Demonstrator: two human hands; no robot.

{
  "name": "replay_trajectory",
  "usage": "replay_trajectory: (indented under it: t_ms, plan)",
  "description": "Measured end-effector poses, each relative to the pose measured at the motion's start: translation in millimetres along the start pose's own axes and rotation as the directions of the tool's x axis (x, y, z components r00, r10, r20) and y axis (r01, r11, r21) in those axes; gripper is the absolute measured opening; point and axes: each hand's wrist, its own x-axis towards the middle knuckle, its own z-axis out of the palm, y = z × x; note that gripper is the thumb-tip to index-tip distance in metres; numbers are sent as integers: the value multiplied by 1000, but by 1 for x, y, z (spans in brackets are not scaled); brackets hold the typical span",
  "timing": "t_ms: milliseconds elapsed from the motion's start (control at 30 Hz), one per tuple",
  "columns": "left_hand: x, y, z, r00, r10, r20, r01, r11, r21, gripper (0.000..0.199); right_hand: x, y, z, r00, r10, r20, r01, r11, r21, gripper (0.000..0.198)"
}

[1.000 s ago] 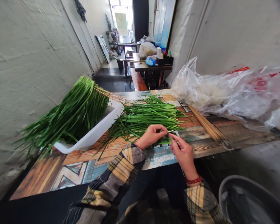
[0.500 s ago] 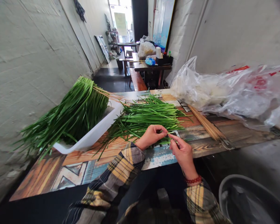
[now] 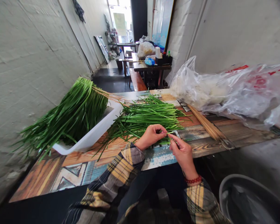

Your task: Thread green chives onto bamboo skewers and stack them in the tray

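Note:
My left hand point(image 3: 151, 137) is closed in a pinch at the cut ends of the garlic chives point(image 3: 151, 115), with a thin pale-green chive stem showing at its fingertips. Just to the right, my right hand point(image 3: 182, 153) pinches with thumb and forefinger at the same spot. Whatever lies between those right fingertips is too small to make out. The loose chives lie spread across the table point(image 3: 77, 155), leafy tips to the left and stems to the right.
At left, a large chive bunch point(image 3: 77, 109) rests in a white tray point(image 3: 84, 140), with thin sticks point(image 3: 109, 94) beside it. Bamboo skewers point(image 3: 205, 124) lie at right before clear plastic bags point(image 3: 224, 90). A grey tub point(image 3: 226, 189) stands below the table's right edge.
Almost nothing differs. Both hands keep their pinch at the chive ends, and the whole view has shifted very slightly.

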Motion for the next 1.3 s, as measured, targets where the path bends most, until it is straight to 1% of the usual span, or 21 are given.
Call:
replay_trajectory:
  t_ms: [233,400,600,700,867,1033,1133,1300]
  plan:
    - [0,1,0,999,35,-7,-35,999,35,12,1,-1,1,1000,9,-1,-9,1000,-1,37]
    - [0,1,1,999,39,1,-39,998,52,10,1,2,1,1000,15,-8,-15,999,-37,37]
    - [0,0,3,1000,13,19,-14,998,63,9,0,1,1,999,-20,-24,20,1000,-13,51]
    - [0,-1,6,998,18,52,-22,998,66,9,0,2,2,999,-33,-32,33,999,3,46]
    - [-3,-2,8,990,46,133,-60,993,101,12,2,6,4,999,0,-39,1,1000,22,30]
    - [-4,0,4,983,69,168,-99,980,173,20,2,8,4,999,-6,-51,9,998,64,30]
    - [-4,1,3,978,79,192,-115,977,182,20,2,8,5,999,-18,-49,21,997,76,30]
    - [-4,1,4,984,60,166,-87,982,166,18,0,8,4,998,-40,-40,44,995,94,30]
